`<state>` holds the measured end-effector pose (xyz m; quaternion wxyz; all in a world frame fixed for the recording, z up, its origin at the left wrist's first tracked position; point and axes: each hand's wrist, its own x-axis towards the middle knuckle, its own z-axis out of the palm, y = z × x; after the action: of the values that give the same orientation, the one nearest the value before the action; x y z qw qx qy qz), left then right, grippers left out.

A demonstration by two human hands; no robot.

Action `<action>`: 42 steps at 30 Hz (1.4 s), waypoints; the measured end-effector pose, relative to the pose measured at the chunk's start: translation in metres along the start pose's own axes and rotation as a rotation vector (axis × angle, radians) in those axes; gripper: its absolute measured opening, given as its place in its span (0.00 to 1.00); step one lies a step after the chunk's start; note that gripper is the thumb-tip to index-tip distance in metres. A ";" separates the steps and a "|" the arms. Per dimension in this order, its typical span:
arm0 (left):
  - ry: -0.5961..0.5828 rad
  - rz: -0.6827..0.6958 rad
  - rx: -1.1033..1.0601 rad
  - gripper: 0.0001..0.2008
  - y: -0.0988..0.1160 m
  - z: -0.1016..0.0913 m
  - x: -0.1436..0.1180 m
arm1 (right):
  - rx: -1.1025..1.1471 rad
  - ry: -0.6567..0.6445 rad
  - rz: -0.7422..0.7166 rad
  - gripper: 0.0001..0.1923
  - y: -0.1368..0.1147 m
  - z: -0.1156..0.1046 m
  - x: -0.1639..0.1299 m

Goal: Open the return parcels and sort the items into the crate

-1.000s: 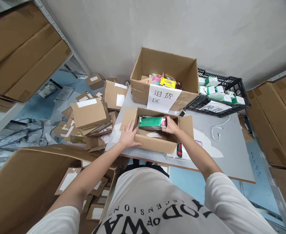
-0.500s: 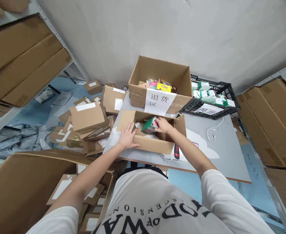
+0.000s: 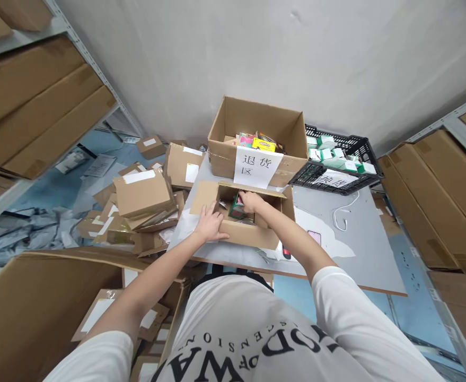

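An open cardboard box (image 3: 252,236) sits on the table before me. My left hand (image 3: 210,225) lies over its left end with fingers spread, pressing on the flap and the near edge. Down inside, my right hand (image 3: 252,201) grips a small green box (image 3: 236,208) by its upper right end, where some pink shows. Its fingertips are partly hidden. The green box is tilted and below the carton's rim, in shadow. Close to the carton's front right corner lies a red and black box cutter (image 3: 286,252), partly covered.
Behind stands a larger carton (image 3: 220,159) with colourful packs and a paper sign. Right of it, a black crate (image 3: 370,154) holds several green-white boxes. A phone (image 3: 314,237) and white cable (image 3: 338,218) lie on the table. Piled cartons (image 3: 141,193) stand at left, shelves on both sides.
My right hand has gone lower into the carton and slightly left, taking the green box down with it. My left hand stays on the flap. The view has shifted a little.
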<state>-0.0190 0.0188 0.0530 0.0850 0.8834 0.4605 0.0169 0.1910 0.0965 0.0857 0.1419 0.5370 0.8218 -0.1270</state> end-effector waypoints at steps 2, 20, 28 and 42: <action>0.003 0.017 -0.021 0.31 -0.001 0.000 0.001 | -0.010 -0.026 0.004 0.23 -0.003 -0.003 0.001; 0.075 -0.058 0.026 0.10 -0.023 0.013 0.020 | 0.012 0.354 -0.193 0.17 0.034 -0.109 -0.121; 0.088 -0.131 0.104 0.12 -0.047 0.015 0.034 | -0.023 0.554 0.000 0.11 0.082 -0.164 -0.265; 0.113 -0.162 0.014 0.18 -0.037 0.013 0.022 | 0.078 -0.008 -0.071 0.13 0.053 0.004 -0.187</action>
<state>-0.0349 0.0556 0.0328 0.0539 0.8415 0.5346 0.0565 0.3119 -0.0423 0.1483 0.1194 0.5124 0.8340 -0.1661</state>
